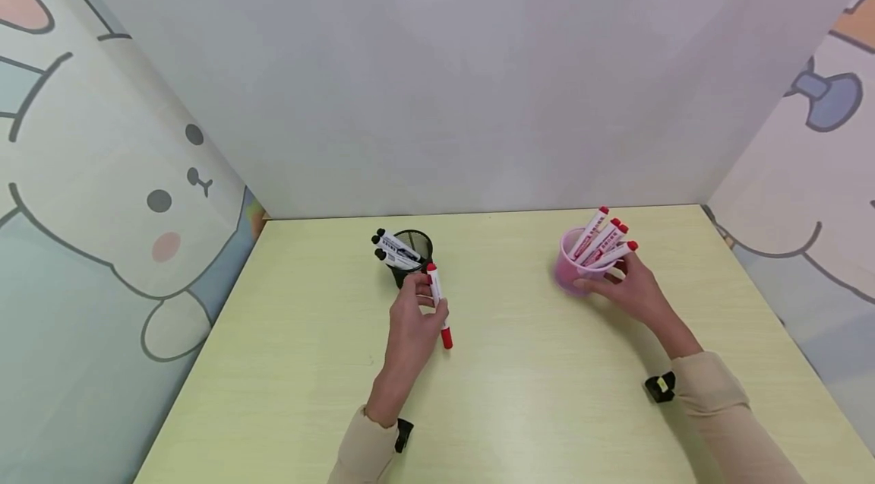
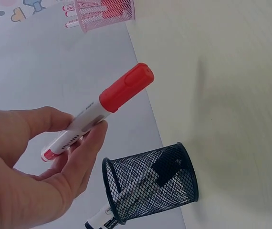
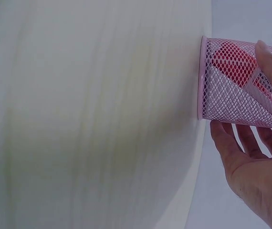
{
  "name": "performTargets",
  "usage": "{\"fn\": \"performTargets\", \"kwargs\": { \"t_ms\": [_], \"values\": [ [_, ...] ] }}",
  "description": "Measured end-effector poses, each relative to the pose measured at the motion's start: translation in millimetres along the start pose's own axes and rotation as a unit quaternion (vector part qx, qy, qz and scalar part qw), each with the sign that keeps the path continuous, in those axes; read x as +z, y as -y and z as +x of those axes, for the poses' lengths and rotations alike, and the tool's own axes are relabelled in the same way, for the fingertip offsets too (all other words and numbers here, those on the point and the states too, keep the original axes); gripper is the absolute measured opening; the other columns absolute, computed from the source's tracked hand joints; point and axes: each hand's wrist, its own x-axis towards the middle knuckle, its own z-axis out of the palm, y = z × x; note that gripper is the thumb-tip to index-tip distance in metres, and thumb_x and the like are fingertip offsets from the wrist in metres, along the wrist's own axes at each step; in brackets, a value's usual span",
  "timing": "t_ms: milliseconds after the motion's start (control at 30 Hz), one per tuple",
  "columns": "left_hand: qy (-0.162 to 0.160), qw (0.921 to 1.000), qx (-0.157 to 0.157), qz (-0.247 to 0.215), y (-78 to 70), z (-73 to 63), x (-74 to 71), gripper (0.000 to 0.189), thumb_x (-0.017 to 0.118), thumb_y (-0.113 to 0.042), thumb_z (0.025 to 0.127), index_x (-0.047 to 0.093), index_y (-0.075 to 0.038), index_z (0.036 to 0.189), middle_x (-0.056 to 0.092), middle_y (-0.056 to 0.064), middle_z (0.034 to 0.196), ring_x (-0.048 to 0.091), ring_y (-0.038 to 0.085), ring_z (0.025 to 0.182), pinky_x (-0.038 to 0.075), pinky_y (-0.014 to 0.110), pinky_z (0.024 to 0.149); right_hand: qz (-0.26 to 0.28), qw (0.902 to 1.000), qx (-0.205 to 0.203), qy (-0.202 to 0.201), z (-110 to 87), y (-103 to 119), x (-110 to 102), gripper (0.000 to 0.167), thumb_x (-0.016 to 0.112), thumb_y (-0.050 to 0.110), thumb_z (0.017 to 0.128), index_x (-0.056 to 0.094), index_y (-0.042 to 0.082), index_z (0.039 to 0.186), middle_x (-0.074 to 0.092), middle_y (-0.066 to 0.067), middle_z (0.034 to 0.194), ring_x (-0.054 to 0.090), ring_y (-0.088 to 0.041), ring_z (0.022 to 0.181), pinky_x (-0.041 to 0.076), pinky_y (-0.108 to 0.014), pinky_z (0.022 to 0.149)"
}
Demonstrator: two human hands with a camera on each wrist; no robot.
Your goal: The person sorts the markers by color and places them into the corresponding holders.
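Note:
My left hand pinches a white marker with a red cap between thumb and fingers, just in front of a black mesh pen cup. In the head view the marker stands nearly lengthwise, its red cap end toward me. Several black-capped markers lean to the left in the black cup. On the right, my right hand holds a pink mesh pen cup by its side, thumb and fingers about it. Several red-ended markers lean rightward out of that cup.
Both cups stand toward the back of a pale yellow table, well apart. Behind it rises a plain light wall. Cartoon-printed panels flank the table on both sides.

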Motion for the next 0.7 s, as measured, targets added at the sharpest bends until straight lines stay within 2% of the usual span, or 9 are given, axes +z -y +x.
{"fn": "performTargets", "kwargs": {
  "t_ms": [300,700],
  "values": [
    [0.009,0.9999,0.014,-0.003,-13.1,9.2,10.6,0.04,0.074,-0.001,0.091,0.053,-0.002,0.125,0.064,0.011,0.106,0.065,0.024,0.096,0.062,0.031,0.076,0.009,1.0,0.002,-0.001,0.8,-0.3,0.3,0.092,0.085,0.034,0.087,0.029,0.002,0.153,0.042,-0.024,0.147,0.044,-0.046,0.133,0.042,-0.051,0.105],
    [0.016,0.9986,0.051,-0.005,-22.7,19.4,25.9,0.038,0.073,0.001,0.092,0.053,-0.002,0.124,0.062,0.012,0.107,0.065,0.024,0.097,0.062,0.028,0.076,0.008,0.9999,-0.009,-0.004,1.1,-3.2,1.0,0.089,0.085,0.03,0.087,0.031,0.002,0.152,0.044,-0.022,0.145,0.046,-0.044,0.132,0.043,-0.048,0.103]
  ]
}}
